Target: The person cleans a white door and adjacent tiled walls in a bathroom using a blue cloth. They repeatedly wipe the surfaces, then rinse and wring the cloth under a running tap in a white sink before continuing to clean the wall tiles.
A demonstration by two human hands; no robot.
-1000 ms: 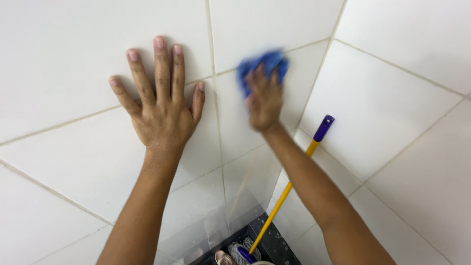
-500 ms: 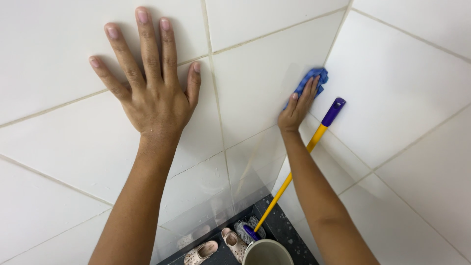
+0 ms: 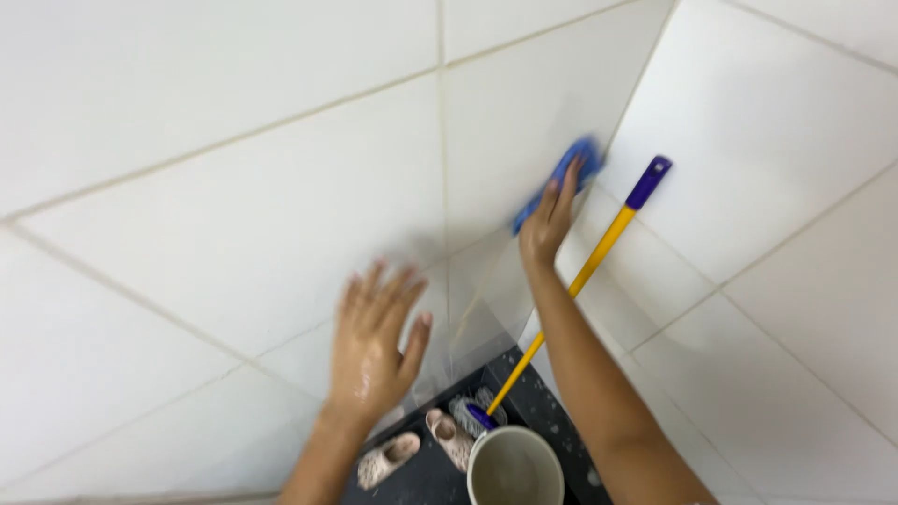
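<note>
Cloth: blue cleaning cloth (image 3: 561,182), soft and light, probably damp; I press it on the white tiled wall (image 3: 234,215), beside the corner.
Right hand (image 3: 547,224): fingers flat over cloth.
Left hand (image 3: 374,341): fingers spread, wet, blurred, empty.
Landmark: yellow mop handle (image 3: 580,281) leans just beside cloth.
Labels: I see none.
</note>
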